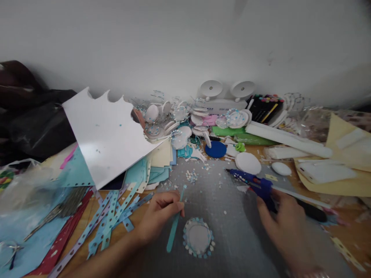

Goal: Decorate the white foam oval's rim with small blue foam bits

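My left hand (162, 212) is closed on a flat teal craft stick (174, 229), pinching it between thumb and fingers. A small pale blue piece sits at the stick's upper tip. To the right of it, a white disc (199, 238) ringed with small blue and white paper pieces lies on the grey cutting mat (232, 239). My right hand (285, 227) has its thumb and fingers around the handle of a blue hot glue gun (255, 183), whose nozzle points left. Ahead of the left hand is a small heap of blue and white paper bits (191, 176).
Punched paper strips (108, 216) and a white cut board (113, 135) are at the left. Decorated white discs (181, 137) crowd the back by the wall. A plain white disc (248, 163), a blue disc (216, 149) and a white phone-shaped object (326, 171) lie farther right.
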`<action>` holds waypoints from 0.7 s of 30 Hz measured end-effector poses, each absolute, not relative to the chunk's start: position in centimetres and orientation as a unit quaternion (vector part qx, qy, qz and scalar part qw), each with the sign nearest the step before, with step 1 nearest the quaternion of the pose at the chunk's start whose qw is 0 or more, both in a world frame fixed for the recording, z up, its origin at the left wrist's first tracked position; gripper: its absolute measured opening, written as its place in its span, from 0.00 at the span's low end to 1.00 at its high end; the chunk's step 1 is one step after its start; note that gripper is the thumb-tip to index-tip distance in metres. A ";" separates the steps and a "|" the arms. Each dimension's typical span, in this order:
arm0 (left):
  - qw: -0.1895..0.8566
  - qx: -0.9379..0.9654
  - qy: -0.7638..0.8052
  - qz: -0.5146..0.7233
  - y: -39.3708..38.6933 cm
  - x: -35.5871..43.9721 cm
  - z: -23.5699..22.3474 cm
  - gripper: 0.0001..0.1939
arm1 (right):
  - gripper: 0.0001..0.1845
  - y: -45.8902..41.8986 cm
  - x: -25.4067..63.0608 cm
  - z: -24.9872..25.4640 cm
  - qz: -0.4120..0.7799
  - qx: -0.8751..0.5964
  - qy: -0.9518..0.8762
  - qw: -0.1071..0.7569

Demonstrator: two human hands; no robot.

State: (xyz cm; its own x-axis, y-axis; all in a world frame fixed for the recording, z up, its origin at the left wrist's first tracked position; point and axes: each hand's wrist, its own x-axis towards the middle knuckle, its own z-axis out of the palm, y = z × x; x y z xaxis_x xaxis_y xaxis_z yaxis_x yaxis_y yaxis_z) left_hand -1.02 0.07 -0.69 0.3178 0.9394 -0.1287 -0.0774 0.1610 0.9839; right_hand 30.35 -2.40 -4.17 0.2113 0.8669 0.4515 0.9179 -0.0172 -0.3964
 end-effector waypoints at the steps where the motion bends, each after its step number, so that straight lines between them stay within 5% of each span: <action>1: 0.630 0.512 0.430 0.395 0.1 -1.0 -0.7 0.16 | 0.16 -1.9 30.3 -4.4 -0.060 -0.710 -0.643 0.282; 5: 0.613 0.531 0.447 0.377 0.3 -1.0 -0.8 0.17 | 0.15 -0.7 29.7 -4.3 -0.102 -0.720 -0.655 0.205; 11: 0.601 0.551 0.449 0.367 0.6 -1.1 -1.5 0.16 | 0.22 1.0 27.5 -0.4 -0.047 -0.777 -0.540 0.321; 16: 0.619 0.553 0.440 0.343 1.0 -1.3 -1.8 0.15 | 0.16 0.7 23.9 -0.2 0.085 -0.734 -0.533 0.413; 21: 0.633 0.572 0.408 0.325 1.3 -1.5 -1.5 0.15 | 0.12 -0.7 22.5 -2.3 0.125 -0.670 -0.615 0.397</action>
